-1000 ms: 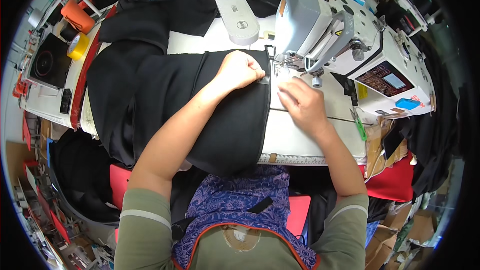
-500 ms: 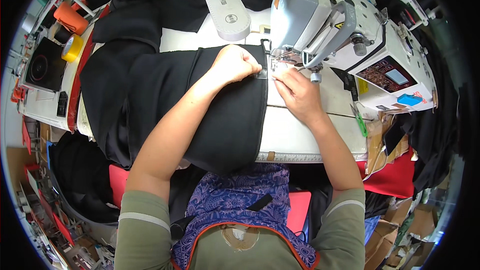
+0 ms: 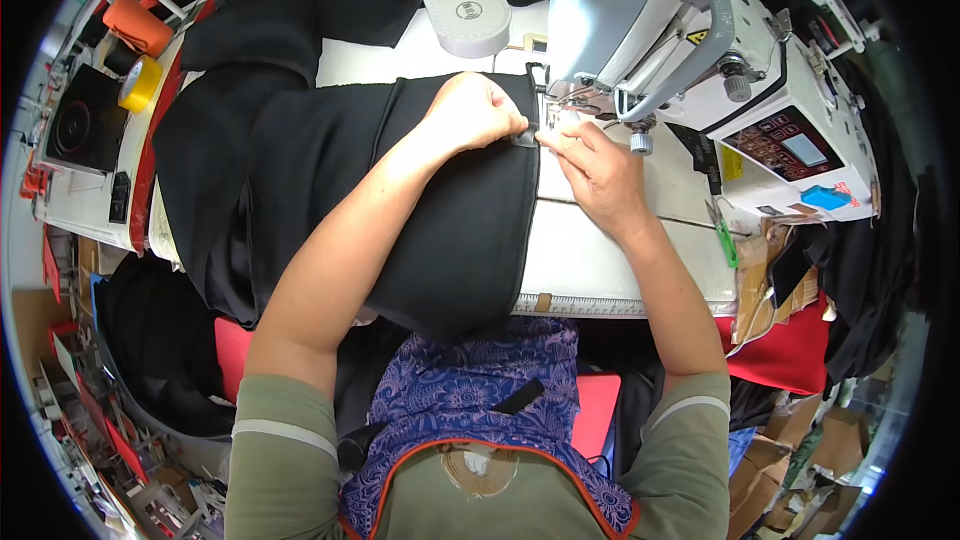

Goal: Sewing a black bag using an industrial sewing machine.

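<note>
A wide piece of black fabric (image 3: 440,230) lies across the sewing machine bed, its hemmed right edge running past the needle area. My left hand (image 3: 472,115) rests on it, thumb and finger pinched at a small translucent greyish piece (image 3: 523,140) by that edge. From the other side my right hand (image 3: 603,172) reaches in, its fingertips closed at the fabric edge beside the same piece. What exactly sits between the right fingertips is too small to tell. The sewing machine (image 3: 610,30) stands just beyond both hands, its presser foot close to my right fingers.
A white lamp head (image 3: 462,5) hangs behind the fabric. Green-handled snips (image 3: 725,240) lie right of my right forearm. Along the table's front edge runs a ruler tape (image 3: 590,307). Yellow tape (image 3: 141,83) and an orange cone-shaped spool (image 3: 137,28) stand at left.
The right hand's fingertips have shifted slightly left, against the fabric edge. My left hand has moved a little up and right, still pinching. The whole view has shifted slightly.
</note>
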A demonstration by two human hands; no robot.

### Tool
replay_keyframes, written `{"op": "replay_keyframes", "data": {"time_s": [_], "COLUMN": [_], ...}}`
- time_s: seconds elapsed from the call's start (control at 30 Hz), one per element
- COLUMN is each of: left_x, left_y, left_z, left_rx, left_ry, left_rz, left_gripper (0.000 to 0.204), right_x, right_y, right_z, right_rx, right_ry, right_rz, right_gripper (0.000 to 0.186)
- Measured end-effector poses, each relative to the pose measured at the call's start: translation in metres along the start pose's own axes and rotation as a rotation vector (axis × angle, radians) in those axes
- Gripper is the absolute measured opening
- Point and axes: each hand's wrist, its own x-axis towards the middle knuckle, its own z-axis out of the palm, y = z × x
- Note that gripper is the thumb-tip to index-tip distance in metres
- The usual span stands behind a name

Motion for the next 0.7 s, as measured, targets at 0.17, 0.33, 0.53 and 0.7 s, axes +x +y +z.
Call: {"op": "replay_keyframes", "data": {"time_s": [0.17, 0.33, 0.53, 0.7], "left_x": [-0.004, -0.007, -0.030, -0.033], "left_y": [0.007, 0.000, -0.022, -0.038], "left_z": [0.002, 0.003, -0.009, -0.006], "left_rx": [0.084, 0.216, 0.611, 0.659], "left_ry": [0.043, 0.020, 0.118, 0.063], "left_rz": [0.003, 0.064, 1.052, 1.073], "left_gripper": [0.016, 0.014, 0.031, 0.040], "right_x": [0.003, 0.004, 0.002, 0.003], "right_y": [-0.005, -0.002, 0.000, -0.003], "right_z": [-0.003, -0.002, -0.002, -0.004], "right_rx": [-0.099, -0.092, -0.070, -0.056], "right_ry": [-0.067, -0.066, -0.070, -0.079], "right_rz": [0.000, -0.022, 0.004, 0.017], "right_gripper": [0.028, 0.029, 0.030, 0.031]}}
